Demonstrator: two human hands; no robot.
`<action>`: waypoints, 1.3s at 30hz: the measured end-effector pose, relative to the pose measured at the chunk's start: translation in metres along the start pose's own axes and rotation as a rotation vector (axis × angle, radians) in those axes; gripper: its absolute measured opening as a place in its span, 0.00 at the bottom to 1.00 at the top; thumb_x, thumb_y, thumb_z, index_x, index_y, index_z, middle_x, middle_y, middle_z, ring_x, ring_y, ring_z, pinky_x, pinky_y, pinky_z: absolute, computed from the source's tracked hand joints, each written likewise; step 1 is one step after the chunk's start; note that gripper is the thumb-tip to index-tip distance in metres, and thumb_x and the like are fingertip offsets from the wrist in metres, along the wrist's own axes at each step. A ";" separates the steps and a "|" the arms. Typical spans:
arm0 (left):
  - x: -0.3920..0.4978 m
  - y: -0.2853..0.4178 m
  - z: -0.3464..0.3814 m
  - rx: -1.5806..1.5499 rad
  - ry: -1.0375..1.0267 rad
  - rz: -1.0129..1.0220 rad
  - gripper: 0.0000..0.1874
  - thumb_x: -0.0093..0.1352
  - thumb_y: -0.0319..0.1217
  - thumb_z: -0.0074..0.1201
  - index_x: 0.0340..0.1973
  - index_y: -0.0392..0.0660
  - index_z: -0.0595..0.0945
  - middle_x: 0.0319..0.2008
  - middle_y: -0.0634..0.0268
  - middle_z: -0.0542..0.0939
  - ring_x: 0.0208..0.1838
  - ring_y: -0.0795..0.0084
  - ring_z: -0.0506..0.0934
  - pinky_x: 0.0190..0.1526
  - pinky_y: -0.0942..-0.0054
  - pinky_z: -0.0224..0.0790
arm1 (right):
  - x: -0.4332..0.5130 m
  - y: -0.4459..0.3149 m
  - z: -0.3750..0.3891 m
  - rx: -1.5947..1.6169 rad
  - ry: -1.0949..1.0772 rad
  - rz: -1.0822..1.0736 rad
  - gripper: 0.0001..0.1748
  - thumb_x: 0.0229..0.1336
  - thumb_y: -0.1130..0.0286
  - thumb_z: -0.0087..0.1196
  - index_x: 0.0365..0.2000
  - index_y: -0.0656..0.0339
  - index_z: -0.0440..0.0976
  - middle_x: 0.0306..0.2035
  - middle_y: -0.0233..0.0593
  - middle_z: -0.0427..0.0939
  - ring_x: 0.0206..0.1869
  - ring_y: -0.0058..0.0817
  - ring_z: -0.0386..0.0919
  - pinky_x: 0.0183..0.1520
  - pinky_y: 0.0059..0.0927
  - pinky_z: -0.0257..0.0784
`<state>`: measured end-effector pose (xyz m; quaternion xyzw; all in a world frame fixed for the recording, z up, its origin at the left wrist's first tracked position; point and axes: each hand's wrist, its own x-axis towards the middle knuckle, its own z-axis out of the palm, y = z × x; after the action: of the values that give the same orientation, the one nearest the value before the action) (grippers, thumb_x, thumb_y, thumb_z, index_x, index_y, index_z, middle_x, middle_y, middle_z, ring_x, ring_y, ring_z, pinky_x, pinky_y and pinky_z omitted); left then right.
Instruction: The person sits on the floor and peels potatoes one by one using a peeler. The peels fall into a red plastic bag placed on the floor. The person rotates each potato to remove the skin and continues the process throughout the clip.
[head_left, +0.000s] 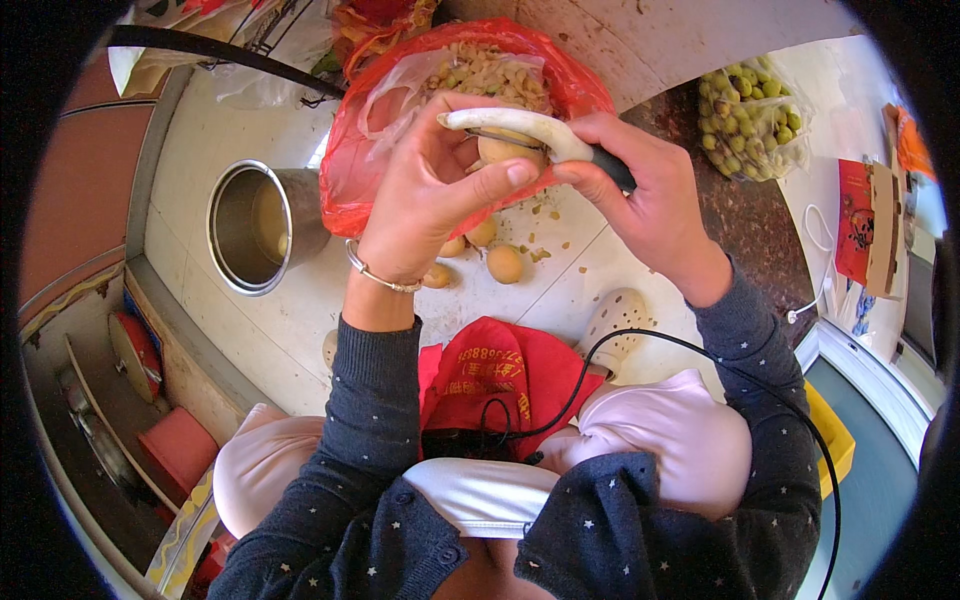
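Note:
My left hand (420, 195) cups a round, pale yellow potato (510, 148), its thumb pressed along the near side. A vegetable peeler (517, 120) with a white curved frame and dark handle is gripped in my right hand (645, 191). Its metal blade lies against the potato. Both hands are over the near side of a red plastic bag (341, 187), which is lined with a clear bag and holds a heap of peelings (487, 75). Below the hands, several potatoes (505, 265) lie on the tiled floor. Part of the held potato is hidden by fingers and peeler.
A metal pot (251, 281) with liquid stands at left. Peel scraps (538, 255) dot the floor tiles. At right, a clear bag of green round fruits (750, 120) rests on a dark reddish surface (780, 225). A black cable (697, 349) crosses my lap and right arm.

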<state>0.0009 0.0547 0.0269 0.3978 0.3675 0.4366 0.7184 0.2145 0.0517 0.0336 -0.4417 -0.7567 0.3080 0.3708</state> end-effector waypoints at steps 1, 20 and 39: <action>0.000 0.000 0.000 -0.009 -0.003 -0.006 0.25 0.65 0.23 0.66 0.55 0.37 0.72 0.50 0.58 0.79 0.54 0.69 0.79 0.56 0.68 0.76 | 0.000 0.000 -0.001 -0.003 -0.007 0.013 0.15 0.60 0.59 0.64 0.41 0.58 0.78 0.32 0.43 0.80 0.32 0.45 0.80 0.34 0.35 0.74; -0.003 0.005 -0.014 -0.019 -0.093 0.034 0.28 0.65 0.27 0.66 0.59 0.40 0.73 0.52 0.62 0.78 0.55 0.74 0.77 0.57 0.71 0.73 | -0.003 0.019 -0.005 -0.072 0.017 0.177 0.16 0.61 0.57 0.63 0.41 0.58 0.79 0.28 0.46 0.79 0.28 0.45 0.80 0.31 0.35 0.72; 0.000 0.000 -0.012 0.123 -0.040 -0.086 0.30 0.67 0.24 0.64 0.62 0.36 0.70 0.55 0.59 0.78 0.59 0.69 0.76 0.61 0.69 0.71 | -0.001 0.009 -0.002 0.067 -0.071 0.122 0.16 0.63 0.59 0.61 0.41 0.62 0.79 0.30 0.47 0.80 0.30 0.44 0.80 0.34 0.33 0.73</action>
<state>-0.0095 0.0580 0.0225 0.4336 0.3958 0.3740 0.7179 0.2207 0.0550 0.0276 -0.4630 -0.7304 0.3706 0.3389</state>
